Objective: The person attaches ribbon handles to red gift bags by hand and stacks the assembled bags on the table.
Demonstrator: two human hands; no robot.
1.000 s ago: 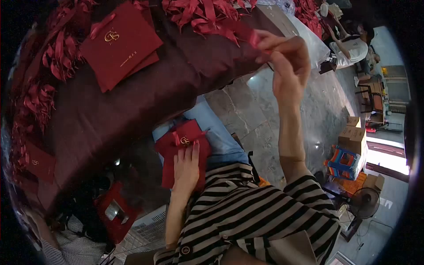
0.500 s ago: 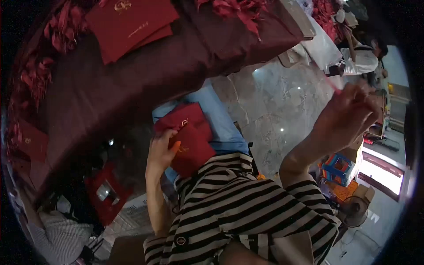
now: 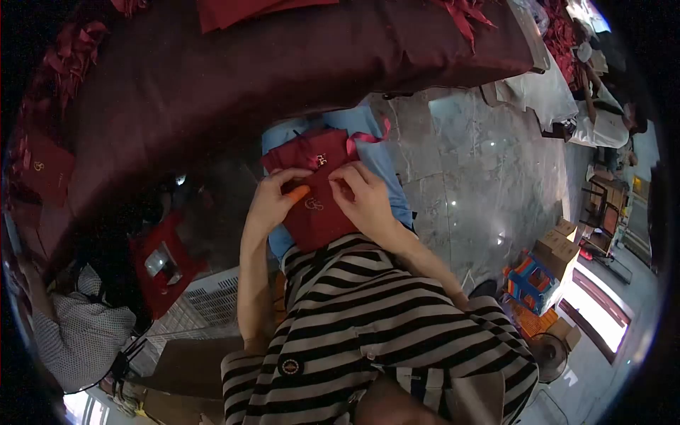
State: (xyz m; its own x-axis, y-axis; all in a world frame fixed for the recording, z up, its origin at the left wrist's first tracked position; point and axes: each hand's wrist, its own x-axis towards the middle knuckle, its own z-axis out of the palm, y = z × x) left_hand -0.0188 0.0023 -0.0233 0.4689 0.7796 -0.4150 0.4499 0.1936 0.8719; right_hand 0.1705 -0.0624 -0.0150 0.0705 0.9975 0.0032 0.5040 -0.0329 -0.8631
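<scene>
Across my lap lies a flat dark-red gift bag (image 3: 312, 221) with gold emblems, its upper part looking folded or layered. A shiny red ribbon (image 3: 372, 136) curls out past its upper right edge, and more ribbon bunches near the upper emblem. My left hand (image 3: 271, 204) grips the bag's left side, fingers bent over it, an orange cover on the thumb. On the other side my right hand (image 3: 365, 202) rests over the bag, thumb and forefinger pinched together close to the left fingertips. What sits in that pinch is too small to make out.
A table with a dark maroon cloth (image 3: 234, 78) spans the front, with red bags (image 3: 248, 10) and ribbons (image 3: 464, 18) on it. A white crate (image 3: 205, 304) stands at left, near a person's patterned sleeve (image 3: 88, 336). Cardboard boxes (image 3: 556, 248) and a fan (image 3: 549, 358) are at right.
My right hand has come down from far out at the right, where it held a ribbon, to the bag beside my left hand. The view has shifted, so the table sits higher.
</scene>
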